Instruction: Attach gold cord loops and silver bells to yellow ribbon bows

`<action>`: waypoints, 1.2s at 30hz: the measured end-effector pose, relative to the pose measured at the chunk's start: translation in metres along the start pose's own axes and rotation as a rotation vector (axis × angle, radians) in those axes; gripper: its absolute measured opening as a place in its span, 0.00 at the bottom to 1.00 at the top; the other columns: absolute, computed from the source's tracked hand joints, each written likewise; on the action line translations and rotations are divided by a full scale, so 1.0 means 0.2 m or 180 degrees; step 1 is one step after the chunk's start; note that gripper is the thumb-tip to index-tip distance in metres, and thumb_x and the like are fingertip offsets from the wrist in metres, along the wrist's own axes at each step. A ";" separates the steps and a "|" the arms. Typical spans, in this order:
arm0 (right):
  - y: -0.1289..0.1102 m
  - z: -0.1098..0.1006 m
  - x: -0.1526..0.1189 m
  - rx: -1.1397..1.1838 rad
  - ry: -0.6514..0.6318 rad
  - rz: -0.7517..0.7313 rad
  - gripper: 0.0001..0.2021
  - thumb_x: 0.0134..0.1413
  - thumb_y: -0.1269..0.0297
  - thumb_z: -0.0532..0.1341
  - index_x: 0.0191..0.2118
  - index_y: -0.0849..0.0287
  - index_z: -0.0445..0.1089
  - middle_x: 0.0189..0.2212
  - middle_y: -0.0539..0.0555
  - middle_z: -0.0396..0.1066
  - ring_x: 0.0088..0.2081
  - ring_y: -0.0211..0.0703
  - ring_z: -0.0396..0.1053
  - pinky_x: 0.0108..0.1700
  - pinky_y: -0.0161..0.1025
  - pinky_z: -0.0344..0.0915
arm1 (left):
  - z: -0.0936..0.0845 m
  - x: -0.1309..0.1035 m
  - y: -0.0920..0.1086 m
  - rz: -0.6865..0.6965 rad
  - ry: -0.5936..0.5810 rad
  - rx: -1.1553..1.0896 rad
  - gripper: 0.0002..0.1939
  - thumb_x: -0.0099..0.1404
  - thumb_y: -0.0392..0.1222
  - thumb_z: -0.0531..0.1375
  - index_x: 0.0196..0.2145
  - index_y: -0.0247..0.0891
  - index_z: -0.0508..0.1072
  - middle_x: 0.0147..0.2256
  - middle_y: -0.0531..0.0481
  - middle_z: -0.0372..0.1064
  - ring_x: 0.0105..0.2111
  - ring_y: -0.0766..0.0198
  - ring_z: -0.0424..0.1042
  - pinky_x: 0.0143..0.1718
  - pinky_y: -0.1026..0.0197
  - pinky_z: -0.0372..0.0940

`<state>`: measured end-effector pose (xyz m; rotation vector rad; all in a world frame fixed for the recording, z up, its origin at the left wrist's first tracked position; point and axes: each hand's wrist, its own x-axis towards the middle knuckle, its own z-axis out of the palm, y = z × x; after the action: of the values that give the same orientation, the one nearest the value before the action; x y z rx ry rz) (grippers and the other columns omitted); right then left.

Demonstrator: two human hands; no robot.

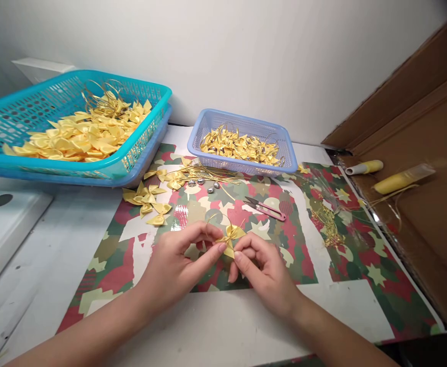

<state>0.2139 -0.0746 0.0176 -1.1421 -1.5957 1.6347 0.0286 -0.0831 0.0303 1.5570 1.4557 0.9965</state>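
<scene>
Between my two hands is a yellow ribbon bow (pixel 231 237) with a thin gold cord looping up from it. My left hand (pixel 187 257) pinches the bow's left side between thumb and fingers. On the right, my right hand (pixel 259 265) grips the bow's lower right edge with thumb and forefinger. Just beyond lie loose yellow bows (pixel 147 199), several small silver bells (pixel 200 181) and a bundle of gold cords (pixel 219 176). Thread snips (pixel 265 208) with pink handles rest on the patterned sheet, beyond my right hand.
A turquoise basket (pixel 131 145) heaped with yellow bows stands at the back left, stacked on a blue one. A smaller lilac basket (pixel 242 117) holds corded bows. Cord scraps (pixel 328 224) lie at right, near two yellow thread spools (pixel 403 178) by a cardboard wall (pixel 418 117).
</scene>
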 end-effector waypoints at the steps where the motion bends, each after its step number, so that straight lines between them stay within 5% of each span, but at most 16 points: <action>1: 0.00 0.00 0.00 -0.0019 -0.0002 0.0001 0.09 0.63 0.59 0.54 0.33 0.57 0.61 0.21 0.48 0.72 0.24 0.35 0.65 0.31 0.35 0.59 | 0.00 0.00 0.00 0.0019 0.0028 0.0039 0.07 0.61 0.44 0.61 0.33 0.39 0.74 0.27 0.52 0.74 0.26 0.66 0.71 0.28 0.66 0.68; 19: 0.00 0.02 -0.01 0.0073 -0.0049 0.0094 0.10 0.64 0.57 0.54 0.34 0.56 0.59 0.22 0.48 0.73 0.26 0.37 0.66 0.34 0.37 0.59 | 0.01 0.00 0.01 -0.0326 0.0000 -0.0457 0.09 0.62 0.46 0.60 0.31 0.37 0.73 0.29 0.50 0.72 0.28 0.66 0.71 0.27 0.66 0.67; 36: -0.02 0.02 -0.02 0.0189 0.0075 0.0259 0.10 0.61 0.58 0.56 0.30 0.58 0.60 0.15 0.44 0.64 0.19 0.32 0.59 0.26 0.32 0.56 | 0.02 -0.02 -0.02 0.0261 0.0235 0.0338 0.05 0.62 0.42 0.59 0.32 0.41 0.74 0.27 0.52 0.74 0.25 0.66 0.71 0.26 0.66 0.67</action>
<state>0.2123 -0.0791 0.0226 -1.2052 -1.4936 1.7025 0.0304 -0.0870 0.0260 1.6834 1.5276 1.0491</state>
